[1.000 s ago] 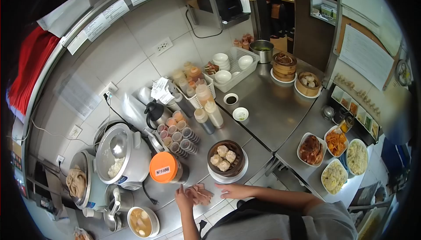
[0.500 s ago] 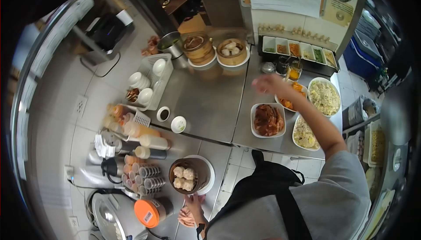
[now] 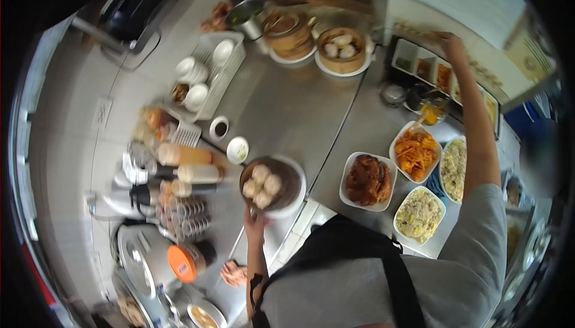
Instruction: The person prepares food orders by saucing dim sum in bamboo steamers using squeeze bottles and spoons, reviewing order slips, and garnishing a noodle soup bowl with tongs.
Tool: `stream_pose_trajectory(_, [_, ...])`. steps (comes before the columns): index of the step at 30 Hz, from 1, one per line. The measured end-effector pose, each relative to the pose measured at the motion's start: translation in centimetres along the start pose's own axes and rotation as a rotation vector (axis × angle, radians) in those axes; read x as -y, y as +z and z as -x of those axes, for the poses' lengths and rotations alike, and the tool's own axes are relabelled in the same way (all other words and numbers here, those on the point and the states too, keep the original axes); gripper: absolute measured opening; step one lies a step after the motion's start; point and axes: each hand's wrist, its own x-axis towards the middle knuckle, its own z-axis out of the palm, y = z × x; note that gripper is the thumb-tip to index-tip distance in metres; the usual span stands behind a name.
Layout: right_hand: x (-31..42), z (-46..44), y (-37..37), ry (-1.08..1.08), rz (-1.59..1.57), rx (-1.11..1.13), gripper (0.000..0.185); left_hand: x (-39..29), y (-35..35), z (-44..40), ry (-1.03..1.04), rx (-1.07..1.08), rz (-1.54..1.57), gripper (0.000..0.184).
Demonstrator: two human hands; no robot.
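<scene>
My left hand (image 3: 256,223) is closed on the near side of a round bamboo steamer (image 3: 288,179) holding several pale dumplings (image 3: 262,185). A white plate (image 3: 301,191) lies under the steamer, sticking out on its right. My right hand (image 3: 449,41) is stretched far out over the row of garnish containers (image 3: 424,64), near small light-coloured pieces (image 3: 413,30) along the wall. Its fingers are blurred, so whether they hold anything cannot be made out. Just beyond the steamer are a white cup (image 3: 238,149) with green bits and a cup of dark sauce (image 3: 220,128).
Two more steamers, one stacked (image 3: 287,35) and one with dumplings (image 3: 341,51), stand at the back. Bowls of browned meat (image 3: 367,181), orange food (image 3: 415,153) and fried rice (image 3: 420,215) are on the right. Sauce bottles (image 3: 185,154) and an orange-lidded tub (image 3: 182,263) line the left.
My right hand has moved from above the bowls out to the garnish containers. My left hand has shifted the steamer and plate forward, closer to the small cups. The view has turned.
</scene>
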Motion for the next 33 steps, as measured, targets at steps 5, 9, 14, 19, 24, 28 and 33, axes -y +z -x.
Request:
stream_pose_trajectory(5, [-4.2, -1.2, 2.0, -0.054, 0.120, -0.136, 0.030, -1.9, 4.2, -3.5, -0.065, 0.007, -0.047, 0.073])
stream_pose_trajectory(9, [0.8, 1.6, -3.0, 0.275, -0.203, -0.144, 0.033, -3.4, 7.2, -5.2, -0.123, -0.017, -0.010, 0.073])
stream_pose_trajectory(14, [10.8, 9.7, 0.7, 0.135, -0.796, 0.330, 0.036, -4.6, 9.4, -6.8, -0.095, -0.005, -0.003, 0.072])
stream_pose_trajectory(19, [26.6, 18.3, 8.3, 0.411, -1.004, 0.702, 0.028, -4.7, 10.2, -8.6, -0.072, 0.045, 0.033, 0.073])
stream_pose_trajectory(24, [28.6, 19.6, 15.1, 0.578, -1.099, 0.738, 0.026, -4.8, 10.3, -9.0, -0.099, 0.060, 0.110, 0.074])
stream_pose_trajectory(28, [30.6, 19.1, 16.8, 0.615, -1.144, 0.821, 0.029, -4.7, 10.5, -9.4, -0.113, 0.038, 0.147, 0.073])
stream_pose_trajectory(33, [32.6, 19.6, 16.8, 0.484, -1.056, 0.790, 0.035, -4.8, 11.6, -10.7, -0.021, -0.015, 0.027, 0.071])
